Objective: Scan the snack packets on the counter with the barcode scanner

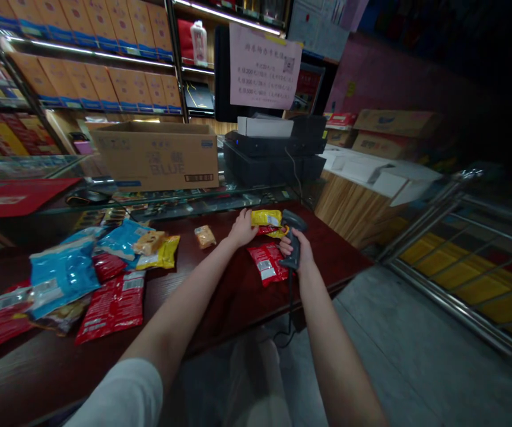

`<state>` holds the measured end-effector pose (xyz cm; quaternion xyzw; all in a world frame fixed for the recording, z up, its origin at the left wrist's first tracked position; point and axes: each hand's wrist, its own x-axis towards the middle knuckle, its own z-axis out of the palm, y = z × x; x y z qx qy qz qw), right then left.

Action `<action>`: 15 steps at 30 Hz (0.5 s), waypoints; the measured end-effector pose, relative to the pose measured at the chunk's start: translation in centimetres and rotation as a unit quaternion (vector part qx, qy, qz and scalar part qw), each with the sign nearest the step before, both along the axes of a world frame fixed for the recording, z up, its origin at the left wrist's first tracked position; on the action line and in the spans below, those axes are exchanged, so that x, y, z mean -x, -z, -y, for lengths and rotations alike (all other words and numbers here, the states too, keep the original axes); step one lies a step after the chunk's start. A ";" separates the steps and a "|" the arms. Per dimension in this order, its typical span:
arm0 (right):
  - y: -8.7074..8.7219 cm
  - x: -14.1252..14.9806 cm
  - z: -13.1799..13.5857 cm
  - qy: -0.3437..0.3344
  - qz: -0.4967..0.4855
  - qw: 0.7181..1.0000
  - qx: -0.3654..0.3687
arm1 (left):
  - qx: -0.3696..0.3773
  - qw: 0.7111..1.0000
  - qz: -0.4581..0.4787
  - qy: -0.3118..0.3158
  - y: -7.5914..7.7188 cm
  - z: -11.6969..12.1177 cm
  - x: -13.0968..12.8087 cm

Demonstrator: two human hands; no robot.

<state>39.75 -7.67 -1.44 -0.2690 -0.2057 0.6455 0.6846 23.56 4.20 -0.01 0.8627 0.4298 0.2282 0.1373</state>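
Observation:
My right hand [298, 249] is wrapped round the handle of a dark barcode scanner [295, 220], whose cord hangs down past the table edge. My left hand [242, 228] grips the left end of a yellow snack packet [267, 218], with its white label facing up. The scanner's head is close to the right end of that packet. Under and just in front of it show more red and yellow wrappers. A red snack packet [268, 264] with a barcode lies nearer to me, left of the scanner handle. Left of my left hand sits a small clear-wrapped snack [204, 236].
On the table's left lies a pile of blue packets [63, 270], red packets [113, 305] and a yellow packet [161, 254]. Behind stand a cardboard box [158, 157] and a monitor with a paper notice [264, 68]. A metal railing [455, 290] is at right.

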 end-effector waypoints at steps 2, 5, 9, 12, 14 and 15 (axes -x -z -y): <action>0.0 0.0 0.0 0.007 -0.004 1.000 0.013 | 0.043 0.999 0.007 0.010 0.7 -1.6 -1.3; 0.1 0.0 0.0 0.014 -0.007 1.000 0.023 | 0.063 0.998 0.000 0.008 1.8 -3.3 -1.6; 0.0 0.1 -0.1 0.009 -0.002 1.000 0.027 | 0.070 0.997 0.027 -0.006 2.7 -4.6 -0.9; -0.1 0.2 -0.1 0.007 0.002 0.999 0.038 | 0.057 0.997 0.056 0.001 2.9 -5.1 0.2; -0.2 0.3 0.0 0.012 0.003 0.999 0.042 | 0.050 0.996 0.073 0.003 3.1 -5.2 1.3; -0.2 0.2 0.1 0.015 0.004 0.999 0.042 | 0.046 0.996 0.081 0.004 3.3 -5.1 1.8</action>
